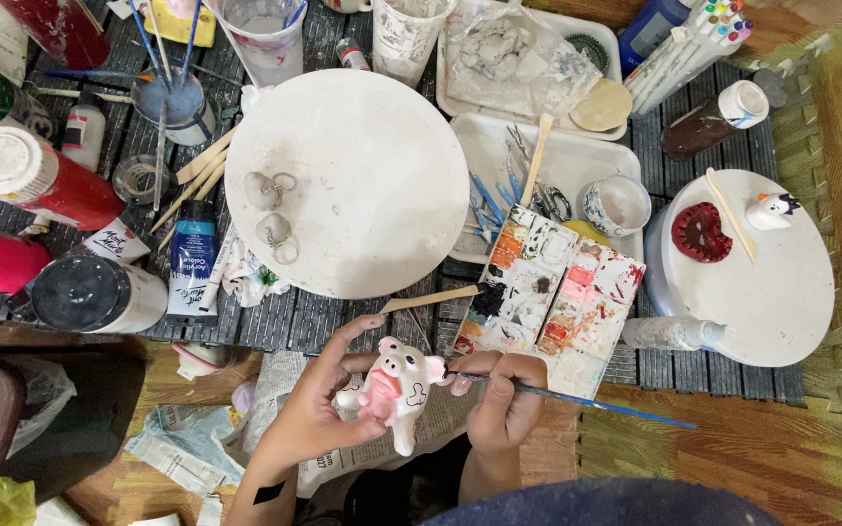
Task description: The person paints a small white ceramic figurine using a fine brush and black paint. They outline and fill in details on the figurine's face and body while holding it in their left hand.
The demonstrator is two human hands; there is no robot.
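Note:
My left hand [319, 399] grips a small white clay pig figurine [397, 385] with pink cheeks and snout, held just below the table's near edge. My right hand [504, 394] pinches a thin blue-handled paintbrush [587, 399], its tip touching the figurine's right ear. The brush handle runs out to the right. A paint-smeared palette box [553, 292] lies just above my right hand. A wooden sculpting tool [431, 299] rests beside the palette.
A large round white board [363, 146] with two small clay keyring pieces sits mid-table. Paint bottles [41, 180] crowd the left. A second round board [782, 282] at right carries a red piece and a small white figure. Trays, cups and markers line the back.

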